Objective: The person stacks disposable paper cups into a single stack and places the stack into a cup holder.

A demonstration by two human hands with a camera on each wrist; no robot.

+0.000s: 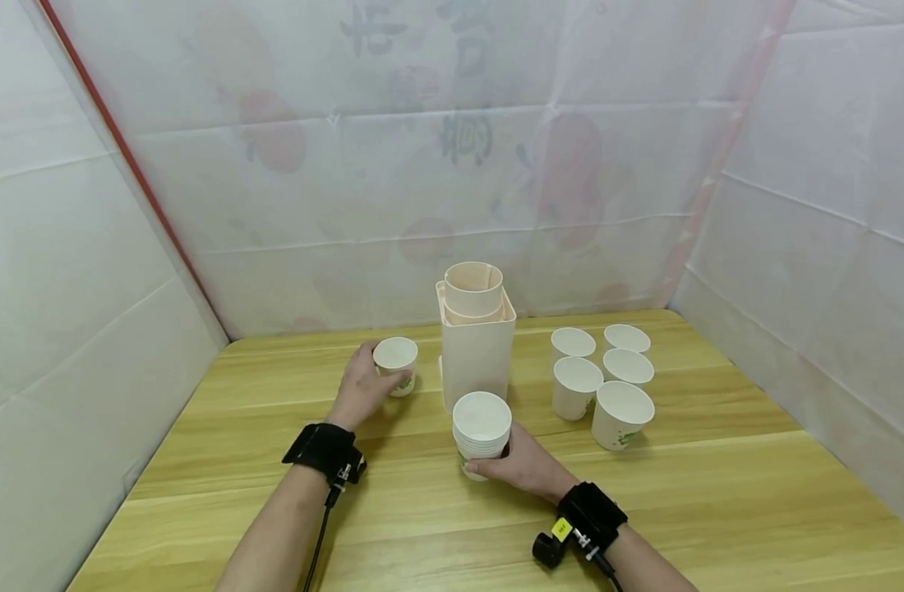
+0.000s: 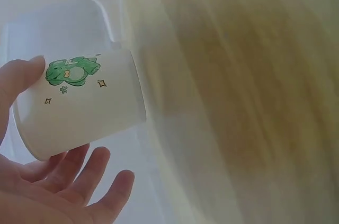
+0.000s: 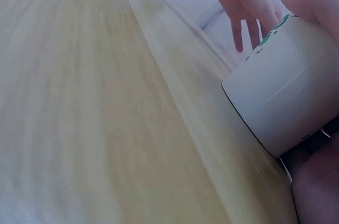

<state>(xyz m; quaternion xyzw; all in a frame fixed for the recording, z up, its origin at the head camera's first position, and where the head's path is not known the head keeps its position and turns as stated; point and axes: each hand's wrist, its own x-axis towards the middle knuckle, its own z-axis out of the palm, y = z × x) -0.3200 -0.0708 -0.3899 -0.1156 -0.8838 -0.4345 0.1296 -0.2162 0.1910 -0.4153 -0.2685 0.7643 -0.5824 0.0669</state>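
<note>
My left hand [image 1: 362, 385] holds a single white paper cup [image 1: 396, 355] upright, thumb on one side and fingers on the other. In the left wrist view that cup [image 2: 79, 102] shows a green cartoon animal print, and some fingertips [image 2: 124, 179] stand off its wall. Nearer the front, my right hand [image 1: 529, 464] grips a stack of nested paper cups [image 1: 481, 427] round its side. The stack's base [image 3: 280, 91] is at or just above the tabletop in the right wrist view; whether it touches is unclear. Behind the stack stands a tall cream-coloured holder [image 1: 477, 362] with a round tube [image 1: 472, 288] at its top.
Several separate paper cups stand upright in a cluster on the right, the nearest cup [image 1: 622, 415] at its front. The wooden table [image 1: 223, 460] reaches back to a white printed sheet [image 1: 348, 197]. Sheets also enclose both sides.
</note>
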